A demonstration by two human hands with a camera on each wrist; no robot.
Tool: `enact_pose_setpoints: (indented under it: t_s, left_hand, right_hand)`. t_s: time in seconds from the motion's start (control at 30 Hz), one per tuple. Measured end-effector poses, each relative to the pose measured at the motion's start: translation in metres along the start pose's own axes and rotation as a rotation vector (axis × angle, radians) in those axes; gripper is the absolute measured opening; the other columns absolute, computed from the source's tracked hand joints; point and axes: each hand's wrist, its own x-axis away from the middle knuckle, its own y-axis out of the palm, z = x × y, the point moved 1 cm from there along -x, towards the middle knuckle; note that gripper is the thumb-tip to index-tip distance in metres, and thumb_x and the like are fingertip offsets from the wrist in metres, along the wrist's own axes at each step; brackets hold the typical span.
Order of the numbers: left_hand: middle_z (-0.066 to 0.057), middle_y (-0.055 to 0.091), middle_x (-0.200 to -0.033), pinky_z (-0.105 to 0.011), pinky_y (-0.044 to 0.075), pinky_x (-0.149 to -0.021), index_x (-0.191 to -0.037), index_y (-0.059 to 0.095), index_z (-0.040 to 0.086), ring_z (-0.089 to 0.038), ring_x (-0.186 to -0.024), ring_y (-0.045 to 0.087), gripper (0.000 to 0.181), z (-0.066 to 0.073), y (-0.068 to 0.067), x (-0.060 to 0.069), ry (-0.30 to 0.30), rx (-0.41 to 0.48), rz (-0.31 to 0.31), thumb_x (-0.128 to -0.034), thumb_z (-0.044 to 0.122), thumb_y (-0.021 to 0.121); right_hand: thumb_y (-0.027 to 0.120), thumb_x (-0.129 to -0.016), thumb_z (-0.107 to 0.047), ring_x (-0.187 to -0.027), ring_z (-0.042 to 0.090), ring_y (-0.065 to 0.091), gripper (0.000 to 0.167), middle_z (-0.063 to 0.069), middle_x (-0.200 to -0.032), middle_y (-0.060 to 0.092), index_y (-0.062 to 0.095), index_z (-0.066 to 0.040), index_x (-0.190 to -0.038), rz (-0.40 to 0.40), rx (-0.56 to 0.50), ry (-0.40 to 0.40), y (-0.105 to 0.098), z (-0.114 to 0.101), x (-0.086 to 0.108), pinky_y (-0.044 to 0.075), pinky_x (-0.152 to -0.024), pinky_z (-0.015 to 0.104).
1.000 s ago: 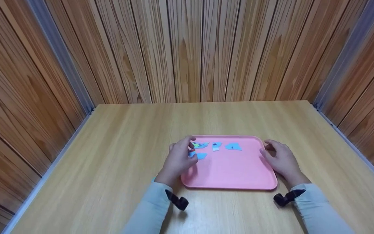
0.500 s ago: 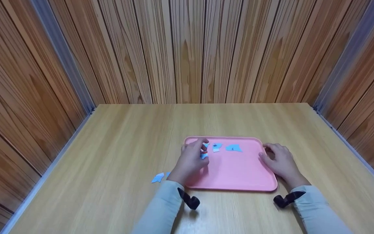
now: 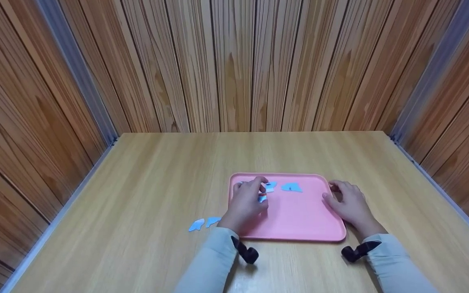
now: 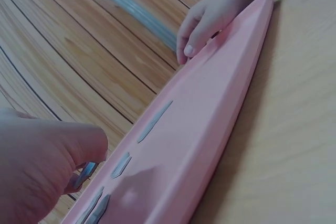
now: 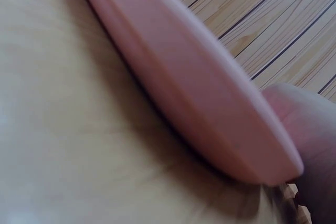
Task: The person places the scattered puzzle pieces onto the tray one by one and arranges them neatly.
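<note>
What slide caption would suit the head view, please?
A left hand holds a blue piece above a pink tray; the right hand touches its rim.

The tray lies on the counter, before the wall. Four pieces lie toward its far side, two close together at the left. Over the left part is the left hand, holding a fifth piece. At the right rim is the right hand. Left of the tray, two more pieces lie on the counter.
</note>
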Motion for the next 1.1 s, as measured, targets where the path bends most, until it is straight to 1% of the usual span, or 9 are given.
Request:
enact_pose_setpoints:
  t_s: [0.13, 0.2, 0.27, 0.47, 0.57, 0.7, 0.87, 1.1]
  left_hand:
    - [0.015, 0.06, -0.095, -0.046, 0.02, -0.115, -0.129, 0.058, 0.021, -0.013, -0.096, 0.056, 0.047, 0.002, 0.006, -0.002, 0.021, -0.012, 0.008, -0.0865, 0.014, 0.077]
    - [0.016, 0.06, -0.095, -0.047, 0.018, -0.117, -0.129, 0.059, 0.02, -0.013, -0.096, 0.056, 0.046, 0.003, 0.008, -0.003, 0.024, -0.01, 0.01, -0.0869, 0.015, 0.077]
    - [0.016, 0.059, -0.094, -0.047, 0.018, -0.117, -0.13, 0.059, 0.021, -0.012, -0.097, 0.055, 0.046, 0.003, 0.01, -0.003, 0.012, -0.002, 0.003, -0.0877, 0.016, 0.077]
    - [0.017, 0.059, -0.095, -0.045, 0.024, -0.114, -0.131, 0.058, 0.024, -0.012, -0.1, 0.054, 0.048, 0.005, 0.015, -0.002, -0.034, 0.045, -0.002, -0.0885, 0.016, 0.077]
    - [0.017, 0.06, -0.097, -0.045, 0.022, -0.116, -0.132, 0.058, 0.025, -0.011, -0.1, 0.056, 0.047, 0.005, 0.017, -0.002, -0.012, 0.04, -0.005, -0.0892, 0.017, 0.077]
    - [0.016, 0.06, -0.096, -0.045, 0.018, -0.118, -0.133, 0.056, 0.027, -0.011, -0.098, 0.058, 0.047, 0.005, 0.02, -0.002, 0.022, 0.001, -0.009, -0.0903, 0.018, 0.076]
    - [0.015, 0.06, -0.095, -0.046, 0.019, -0.118, -0.133, 0.056, 0.025, -0.012, -0.097, 0.058, 0.046, 0.005, 0.024, -0.004, 0.046, -0.033, -0.003, -0.0911, 0.018, 0.074]
    - [0.016, 0.064, -0.094, -0.048, 0.024, -0.115, -0.13, 0.058, 0.022, -0.011, -0.098, 0.062, 0.042, 0.006, 0.028, -0.007, 0.096, -0.081, 0.013, -0.0908, 0.014, 0.071]
  right_hand:
    - [0.062, -0.097, -0.045, -0.122, 0.043, 0.045, 0.064, 0.024, -0.129, 0.058, 0.051, 0.002, -0.139, 0.018, 0.009, -0.011, 0.001, -0.001, -0.001, 0.029, -0.103, 0.061]
    - [0.062, -0.097, -0.046, -0.122, 0.043, 0.045, 0.065, 0.024, -0.13, 0.057, 0.051, 0.002, -0.139, 0.017, 0.01, -0.01, 0.001, -0.001, -0.001, 0.029, -0.103, 0.061]
    - [0.061, -0.098, -0.047, -0.123, 0.043, 0.044, 0.066, 0.024, -0.131, 0.056, 0.05, 0.002, -0.14, 0.007, 0.006, -0.004, 0.001, -0.001, -0.001, 0.029, -0.104, 0.061]
    - [0.061, -0.097, -0.05, -0.124, 0.043, 0.042, 0.068, 0.025, -0.133, 0.054, 0.048, 0.001, -0.142, -0.008, -0.002, 0.007, 0.0, -0.001, -0.001, 0.028, -0.104, 0.062]
    - [0.061, -0.097, -0.049, -0.125, 0.043, 0.042, 0.068, 0.024, -0.133, 0.055, 0.049, 0.0, -0.142, -0.006, -0.006, 0.009, 0.001, 0.0, 0.0, 0.028, -0.104, 0.062]
    - [0.062, -0.097, -0.049, -0.125, 0.043, 0.043, 0.067, 0.024, -0.133, 0.055, 0.049, 0.0, -0.142, -0.004, -0.006, -0.003, 0.002, 0.0, -0.001, 0.028, -0.105, 0.061]
    - [0.063, -0.097, -0.046, -0.123, 0.043, 0.045, 0.066, 0.024, -0.13, 0.057, 0.049, 0.001, -0.141, 0.011, -0.008, -0.019, 0.003, -0.001, -0.001, 0.029, -0.104, 0.061]
    - [0.064, -0.097, -0.045, -0.123, 0.042, 0.043, 0.067, 0.023, -0.13, 0.056, 0.047, 0.001, -0.142, 0.013, -0.001, 0.0, 0.002, -0.001, 0.001, 0.028, -0.104, 0.061]
